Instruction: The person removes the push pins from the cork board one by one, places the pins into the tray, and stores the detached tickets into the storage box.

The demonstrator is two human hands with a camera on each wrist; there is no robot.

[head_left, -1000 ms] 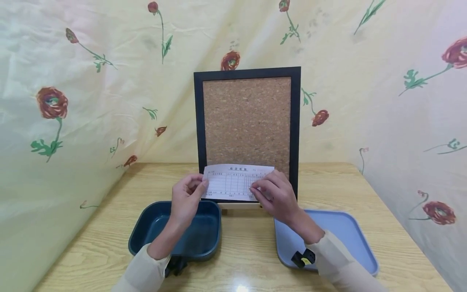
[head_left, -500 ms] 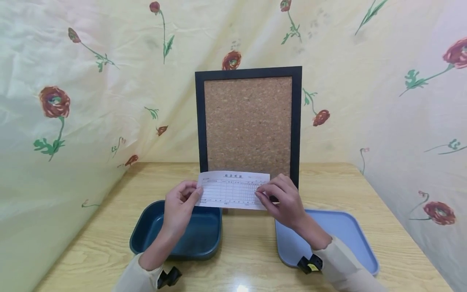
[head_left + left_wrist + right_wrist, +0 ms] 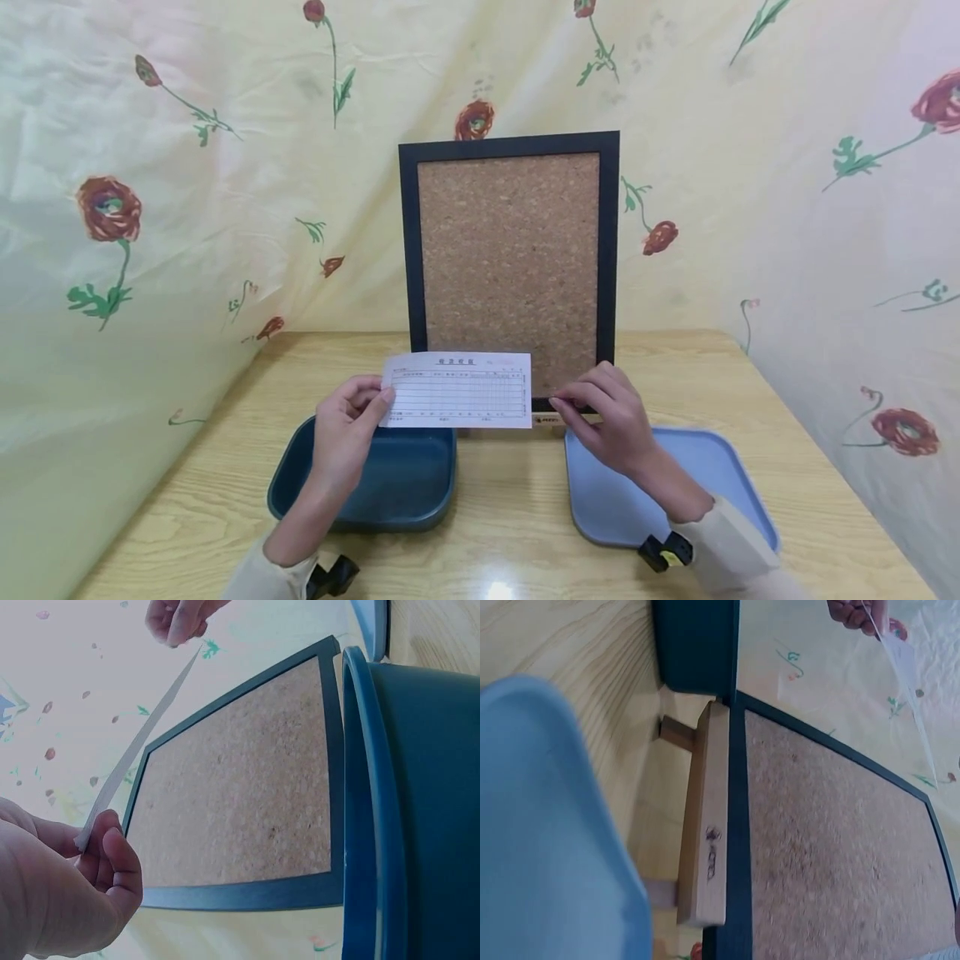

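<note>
My left hand point(image 3: 347, 429) pinches the left edge of a white printed receipt slip point(image 3: 456, 390), thumb in front. In the left wrist view the slip point(image 3: 142, 750) shows nearly edge-on, rising from the fingers. Behind it stands a cork board point(image 3: 513, 250) with a black frame, its lower left part covered by the slip. My right hand point(image 3: 611, 421) is apart from the slip, to its right, before the board's lower right corner. Its thumb and forefinger come together at the tips; I cannot tell whether something small is between them.
A dark teal deep tray point(image 3: 397, 521) stands under my left arm. On the right a light blue shallow tray point(image 3: 720, 467) lies under my right forearm. The board rests on a wooden stand point(image 3: 705, 825). A flowered cloth point(image 3: 225, 167) hangs behind the table point(image 3: 510, 508).
The slip has come down and left, away from the board, with my left hand. My right hand has moved off the slip to the right and slightly down.
</note>
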